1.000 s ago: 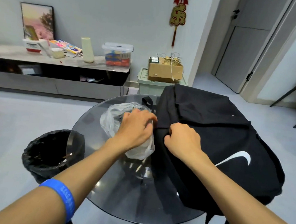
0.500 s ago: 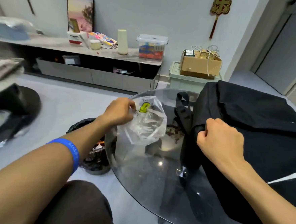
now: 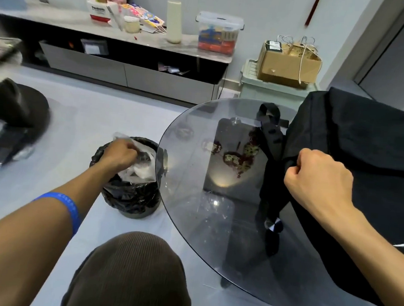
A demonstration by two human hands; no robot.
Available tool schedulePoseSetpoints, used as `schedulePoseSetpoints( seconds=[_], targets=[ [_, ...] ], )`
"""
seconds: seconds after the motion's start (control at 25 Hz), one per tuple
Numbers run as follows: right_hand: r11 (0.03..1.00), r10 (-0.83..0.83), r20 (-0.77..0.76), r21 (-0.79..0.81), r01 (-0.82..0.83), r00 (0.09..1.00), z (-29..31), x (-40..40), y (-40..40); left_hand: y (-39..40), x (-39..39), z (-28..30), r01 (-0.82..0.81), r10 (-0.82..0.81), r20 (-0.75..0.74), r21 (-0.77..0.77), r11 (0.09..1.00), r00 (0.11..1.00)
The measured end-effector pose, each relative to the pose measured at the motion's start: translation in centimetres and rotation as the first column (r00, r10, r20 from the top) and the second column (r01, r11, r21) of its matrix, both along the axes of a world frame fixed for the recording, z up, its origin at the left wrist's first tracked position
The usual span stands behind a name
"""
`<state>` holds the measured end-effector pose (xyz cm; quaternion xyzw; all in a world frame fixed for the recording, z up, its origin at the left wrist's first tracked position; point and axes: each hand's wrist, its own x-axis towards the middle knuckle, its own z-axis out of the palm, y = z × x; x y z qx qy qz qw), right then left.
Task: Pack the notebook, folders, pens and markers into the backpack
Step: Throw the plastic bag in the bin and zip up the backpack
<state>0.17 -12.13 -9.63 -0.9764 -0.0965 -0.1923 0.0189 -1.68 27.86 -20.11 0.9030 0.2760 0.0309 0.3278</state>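
The black backpack [image 3: 363, 149] lies on the right half of the round glass table [image 3: 196, 157], its top strap [image 3: 269, 114] pointing left. My right hand [image 3: 318, 180] grips a fold of the backpack's fabric at its left edge. My left hand [image 3: 120, 155] reaches left and down over the bin [image 3: 131, 195] on the floor, holding a crumpled clear plastic bag [image 3: 140, 167] at the bin's mouth. No notebook, folders, pens or markers are in view.
The bin has a black liner and stands right beside the table's left edge. My knee [image 3: 130, 274] is below it. A low cabinet [image 3: 130, 71] with boxes runs along the far wall. A cardboard box [image 3: 288, 63] sits on a crate behind the table.
My left hand lifted the plastic bag off the table, carried it left and lowered it into the bin. The view swung left. My right hand kept its grip on the backpack.
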Motion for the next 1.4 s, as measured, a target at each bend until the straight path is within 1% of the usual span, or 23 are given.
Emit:
schedulePoseSetpoints(
  seconds=[0.12,0.24,0.28,0.36,0.4,0.44,0.52,0.64,0.72,0.76,0.84,0.92,0.96,1.04,1.08,1.16,1.24,1.32,1.4],
  targets=[
    [1.000,0.008,-0.018,-0.006,-0.008,1.000,-0.3,0.2,-0.2,-1.6,-1.3,1.8,0.023,-0.026,0.021,0.129,0.991,0.999],
    [1.000,0.016,-0.046,-0.023,-0.018,0.999,-0.3,0.5,-0.3,-5.4,-1.5,4.4,0.075,-0.095,0.083,0.221,0.972,0.992],
    [0.999,0.016,-0.048,-0.029,-0.017,0.999,-0.2,0.4,-0.6,-6.7,-1.5,5.5,0.079,-0.109,0.095,0.277,0.958,0.989],
    [0.999,0.026,-0.055,-0.045,-0.028,0.998,0.1,0.0,-1.6,-8.7,-1.7,7.7,0.028,-0.090,0.153,0.369,0.929,0.984],
    [0.998,0.025,-0.064,-0.056,-0.028,0.998,0.4,-0.3,-2.0,-9.5,-1.8,8.8,0.027,-0.106,0.183,0.388,0.921,0.978],
    [0.997,0.016,-0.079,-0.074,-0.022,0.997,0.6,-0.5,-2.2,-10.3,-1.8,9.7,0.065,-0.148,0.189,0.387,0.920,0.971],
    [0.994,0.001,-0.117,-0.112,-0.015,0.993,0.9,-1.3,-2.3,-12.8,-2.0,11.2,0.217,-0.296,0.155,0.389,0.895,0.943],
    [0.984,0.014,-0.134,-0.174,-0.038,0.991,1.0,-2.0,-2.7,-18.8,-1.5,13.0,0.395,-0.489,0.155,0.407,0.824,0.859],
    [0.976,0.016,-0.129,-0.214,-0.044,0.991,1.1,-2.4,-3.4,-23.3,-0.7,13.7,0.503,-0.596,0.160,0.394,0.769,0.787],
    [0.975,0.018,-0.112,-0.217,-0.042,0.994,1.3,-2.4,-3.9,-25.7,-0.2,13.8,0.521,-0.613,0.157,0.390,0.759,0.774],
    [0.989,0.014,-0.084,-0.144,-0.026,0.996,1.7,-2.4,-4.9,-29.6,0.8,13.8,0.510,-0.572,0.119,0.333,0.793,0.812],
    [1.000,-0.003,-0.068,-0.029,0.001,0.998,2.2,-2.0,-6.2,-32.0,1.9,13.1,0.475,-0.493,0.092,0.165,0.864,0.865],
    [1.000,-0.012,-0.070,0.007,0.013,0.997,2.3,-1.8,-6.8,-32.5,2.4,12.7,0.454,-0.458,0.110,0.062,0.889,0.882],
    [0.999,-0.031,-0.099,0.031,0.034,0.995,2.5,-1.5,-7.6,-32.3,3.1,11.8,0.433,-0.409,0.183,-0.112,0.895,0.894],
    [0.999,-0.033,-0.108,0.034,0.037,0.994,2.5,-1.3,-7.7,-32.0,3.2,11.4,0.437,-0.399,0.223,-0.162,0.884,0.889],
    [0.999,-0.026,-0.107,0.031,0.029,0.994,2.4,-0.8,-7.1,-31.6,3.1,11.1,0.446,-0.389,0.282,-0.178,0.877,0.877],
    [0.999,-0.046,-0.107,-0.025,0.044,0.993,2.0,-0.4,-5.7,-31.5,2.9,11.0,0.442,-0.379,0.306,-0.174,0.880,0.873],
    [0.991,-0.097,-0.077,-0.096,0.090,0.992,1.4,0.2,-4.3,-31.4,3.0,11.2,0.462,-0.394,0.311,-0.188,0.867,0.865],
    [0.984,-0.159,-0.071,-0.097,0.152,0.985,1.3,0.8,-3.4,-31.0,2.9,11.5,0.510,-0.444,0.304,-0.188,0.840,0.843]
  ],
)
